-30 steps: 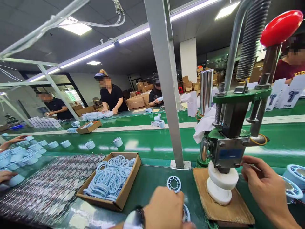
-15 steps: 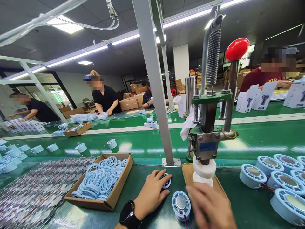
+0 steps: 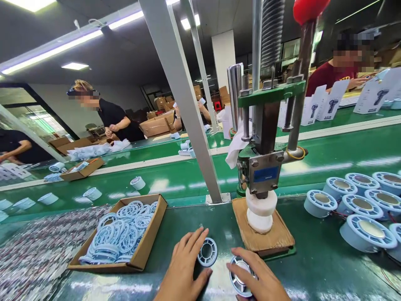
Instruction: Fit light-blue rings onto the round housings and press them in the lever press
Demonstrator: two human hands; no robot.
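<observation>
The right hand point(image 3: 262, 279) curls its fingers over a round blue housing point(image 3: 239, 286), apparently to steady it on the tabletop point(image 3: 316, 267); the left hand point(image 3: 184, 267) lies with thumb and fingers spread beside a blue ring point(image 3: 215, 252), and whether it touches cannot be told. Both pieces sit between a carton point(image 3: 155, 238) and a hand press point(image 3: 263, 125), presumably for short reach. The carton likely keeps loose rings point(image 3: 122, 234) together; cardboard point(image 3: 277, 239) under the press's white blocks point(image 3: 261, 203) probably guards the surface. More housings point(image 3: 362, 205) stand grouped rightward. Beyond, white boxes point(image 3: 333, 100) bear a device picture and unreadably small print; the press's blue label point(image 3: 265, 174) is equally illegible.
</observation>
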